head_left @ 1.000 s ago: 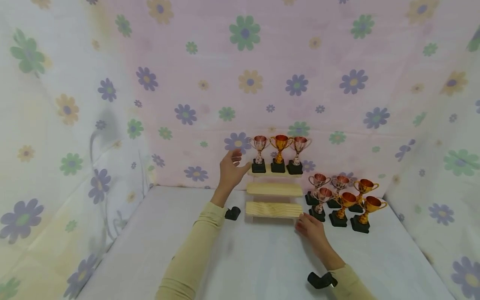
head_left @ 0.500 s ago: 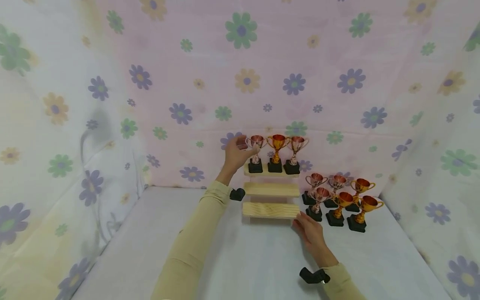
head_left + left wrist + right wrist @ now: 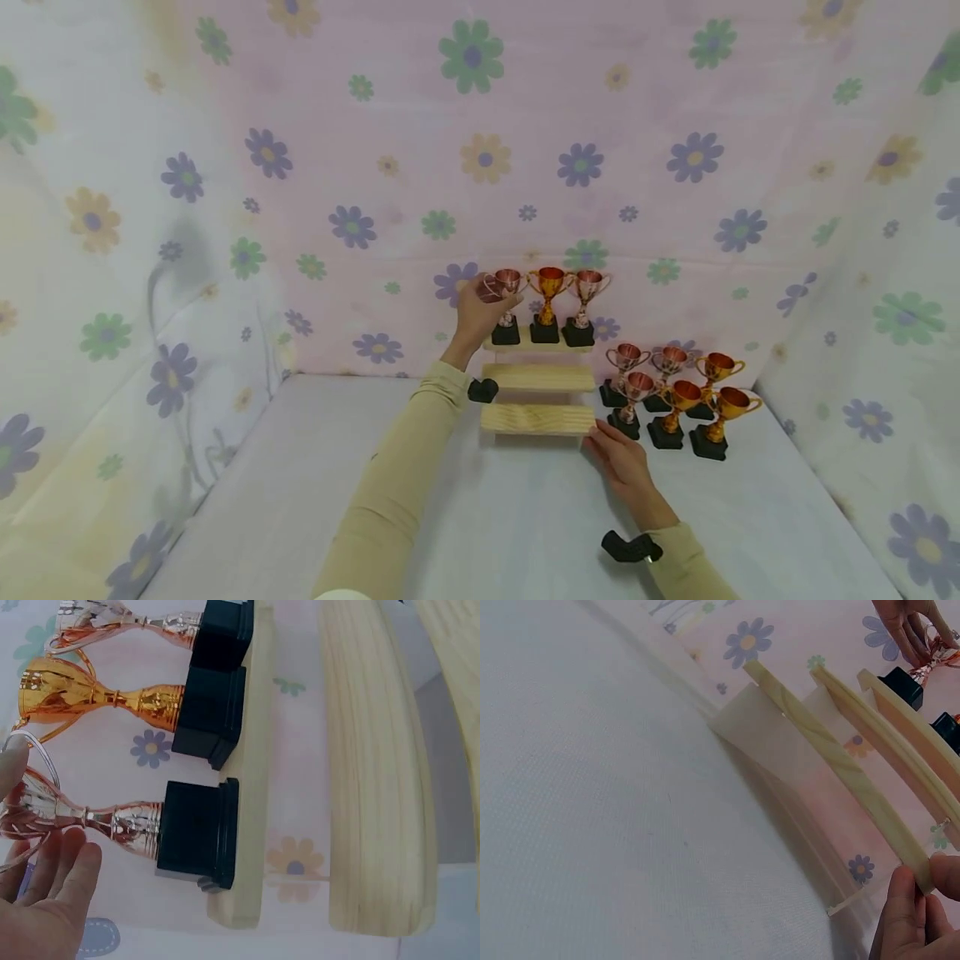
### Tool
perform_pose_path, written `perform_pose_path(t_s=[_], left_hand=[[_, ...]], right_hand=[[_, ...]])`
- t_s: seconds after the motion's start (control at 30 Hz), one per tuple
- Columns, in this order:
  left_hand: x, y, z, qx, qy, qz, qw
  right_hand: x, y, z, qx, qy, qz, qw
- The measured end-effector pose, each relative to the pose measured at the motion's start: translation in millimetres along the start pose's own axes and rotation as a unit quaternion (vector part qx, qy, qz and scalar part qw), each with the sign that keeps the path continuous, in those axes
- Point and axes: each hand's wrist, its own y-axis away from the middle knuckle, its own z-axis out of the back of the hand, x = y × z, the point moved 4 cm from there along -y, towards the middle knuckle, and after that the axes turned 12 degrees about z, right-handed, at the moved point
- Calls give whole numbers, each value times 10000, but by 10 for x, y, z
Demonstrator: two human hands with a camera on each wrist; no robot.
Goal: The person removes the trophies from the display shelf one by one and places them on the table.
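A three-step wooden display stand [image 3: 537,419] bears three trophy cups on its top board. My left hand [image 3: 472,317] grips the leftmost, rose-coloured trophy [image 3: 193,825] by its cup, thumb in front and fingers behind. Its black base sits on the top board. Beside it stand a gold trophy [image 3: 550,287] and another rose trophy [image 3: 587,292]. Down at the lowest step, my right hand [image 3: 624,468] pinches the right end of the bottom board [image 3: 847,772] between thumb and fingers. The middle board [image 3: 375,772] bears nothing.
Several more trophies, rose ones [image 3: 636,392] and gold ones [image 3: 723,408], stand in two rows on the white tabletop [image 3: 300,500] right of the stand. Flower-printed cloth [image 3: 390,125] rises behind and at both sides. A black wrist-camera piece [image 3: 630,547] juts from the right sleeve.
My left hand has moved right and up to the leftmost trophy and closed round its cup. The right hand stays at the bottom board. The head view has shifted slightly.
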Motion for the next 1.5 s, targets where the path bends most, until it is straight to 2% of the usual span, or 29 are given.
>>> perform_pose_path(t_s=[0.1,0.3,0.57,0.7,0.87,1.03,1.13,1.27,1.33,1.5], left_hand=[[-6,-8,0,-187,52,-68,9998],[-39,-6,8,-353,160,-181,9991],[-46,82,84,-748,265,-361,9962],[-45,121,158,-953,313,-663,9927],[-44,204,269,-1026,437,-1136,9872],[-19,334,392,-939,752,-1506,9813],[-58,482,478,-1007,773,-1644,9782],[46,587,612,-1068,745,-1493,9802],[208,563,671,-1018,736,-1271,9839],[496,621,767,-860,589,-668,9923]], right_hand=[[-7,-7,-11,5,-20,19,10000],[-1,-3,-23,34,-5,64,10000],[-2,-1,-13,14,-32,63,10000],[-7,0,-9,34,-64,74,9999],[-8,-3,-14,48,-107,106,9999],[-9,1,-12,27,-96,128,9999],[-11,4,-9,31,-80,154,9998],[-20,0,-5,5,-96,155,9998],[-25,-1,-1,-17,-99,149,9998],[-24,3,-6,-9,-60,165,9998]])
